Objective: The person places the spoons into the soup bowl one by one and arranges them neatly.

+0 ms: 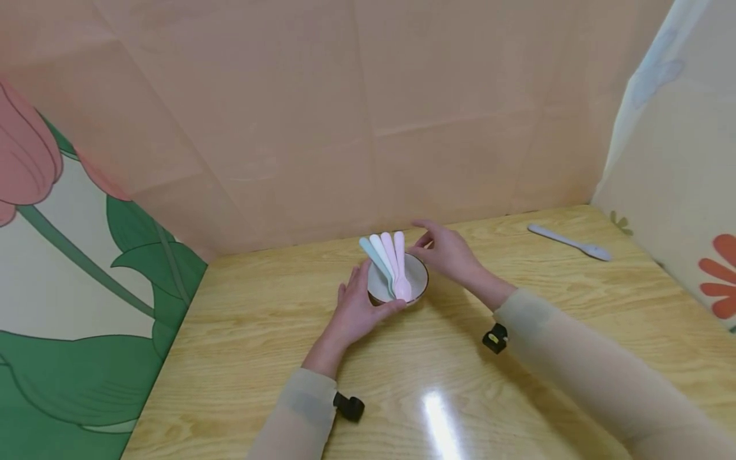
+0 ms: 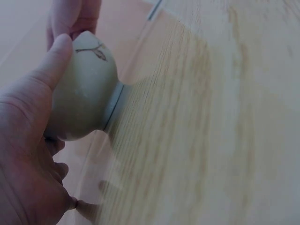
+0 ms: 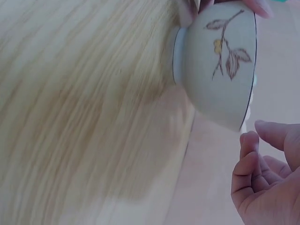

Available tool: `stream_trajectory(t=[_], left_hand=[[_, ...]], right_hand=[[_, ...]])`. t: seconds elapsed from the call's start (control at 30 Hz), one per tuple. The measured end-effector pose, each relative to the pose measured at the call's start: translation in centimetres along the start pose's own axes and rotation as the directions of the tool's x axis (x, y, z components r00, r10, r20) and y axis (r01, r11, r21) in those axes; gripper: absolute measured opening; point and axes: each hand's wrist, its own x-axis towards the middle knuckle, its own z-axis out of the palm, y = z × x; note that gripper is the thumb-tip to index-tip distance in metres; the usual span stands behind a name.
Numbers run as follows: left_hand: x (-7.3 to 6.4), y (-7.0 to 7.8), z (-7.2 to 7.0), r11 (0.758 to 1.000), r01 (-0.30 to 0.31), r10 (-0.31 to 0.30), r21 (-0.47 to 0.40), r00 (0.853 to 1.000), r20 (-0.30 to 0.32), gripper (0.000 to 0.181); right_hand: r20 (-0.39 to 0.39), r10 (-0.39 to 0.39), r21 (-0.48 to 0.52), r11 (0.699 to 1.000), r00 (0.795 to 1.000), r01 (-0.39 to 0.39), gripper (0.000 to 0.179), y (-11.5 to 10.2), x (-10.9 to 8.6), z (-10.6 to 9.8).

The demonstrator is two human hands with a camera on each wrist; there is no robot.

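A small bowl (image 1: pixel 418 276) with a dark rim stands on the table near the back edge; a leafy twig pattern (image 3: pixel 229 51) decorates its outside. Several spoons (image 1: pixel 401 271), teal, white and pink, lean in it side by side with handles toward the back. My left hand (image 1: pixel 358 314) grips the bowl from the left and front, its thumb at the near rim. On the far right side of the bowl, my right hand (image 1: pixel 451 254) hovers by the rim and handles, fingers loosely bent, with nothing visible between thumb and fingers (image 3: pixel 243 171).
A lilac spoon (image 1: pixel 569 243) lies by itself on the wooden table (image 1: pixel 241 338), toward the back right. A pinkish backdrop (image 1: pixel 299 128) rises directly behind the table. Printed panels with flowers stand at the left (image 1: pixel 86 370) and right (image 1: pixel 678 191).
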Motion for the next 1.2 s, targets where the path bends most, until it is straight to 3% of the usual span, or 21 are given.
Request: stream_trajectory(t=[0.3, 0.63, 0.9, 1.03, 1.2], left_hand=[[0.0, 0.1, 0.0, 1.000, 0.005, -0.005, 0.004, 1.000, -0.002, 0.115], [-0.2, 0.2, -0.1, 1.000, 0.009, -0.009, 0.001, 1.000, 0.003, 0.117], [-0.2, 0.1, -0.1, 1.000, 0.014, -0.014, -0.013, 1.000, 0.004, 0.116], [-0.2, 0.2, -0.1, 1.000, 0.012, -0.012, -0.010, 1.000, 0.000, 0.114], [-0.1, 0.1, 0.0, 1.000, 0.015, -0.015, -0.008, 1.000, 0.001, 0.115]], right_hand=[[0.000, 0.020, -0.045, 0.999, 1.000, -0.020, 0.066, 1.8, -0.7, -2.6], [-0.027, -0.042, -0.186, 0.982, 0.999, 0.036, 0.073, 3.9, -1.8, -5.2], [-0.109, -0.184, -0.412, 0.903, 0.977, 0.124, 0.075, 5.5, -3.1, -6.7], [-0.131, -0.259, -0.457, 0.872, 0.957, 0.173, 0.079, 6.2, -3.6, -7.2], [-0.132, -0.300, -0.486, 0.850, 0.945, 0.203, 0.084, 7.4, -3.6, -7.7]])
